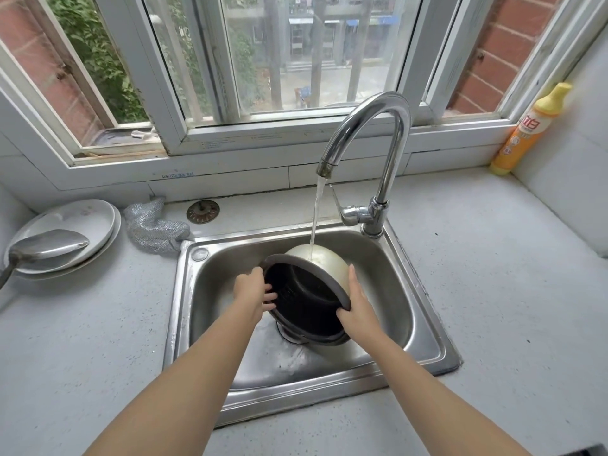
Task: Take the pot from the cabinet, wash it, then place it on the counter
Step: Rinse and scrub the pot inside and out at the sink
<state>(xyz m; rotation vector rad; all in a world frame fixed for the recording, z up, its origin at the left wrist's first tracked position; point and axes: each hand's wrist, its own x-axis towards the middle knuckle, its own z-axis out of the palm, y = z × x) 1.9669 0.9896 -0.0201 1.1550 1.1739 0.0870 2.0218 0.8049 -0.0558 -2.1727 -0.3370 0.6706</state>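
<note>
The pot, pale metal outside and dark inside, lies tilted on its side in the steel sink, its mouth turned toward me. Water from the faucet runs onto its outer wall. My left hand is at the left rim with the fingers reaching inside the dark interior. My right hand grips the right rim, thumb inside and fingers on the outer wall. The pot's lower edge rests near the drain, which it hides.
Stacked white plates with a metal ladle sit on the left counter, beside a silver scouring cloth. A sink strainer lies behind the sink. A yellow dish soap bottle stands at the back right corner. Grey counter surrounds the sink.
</note>
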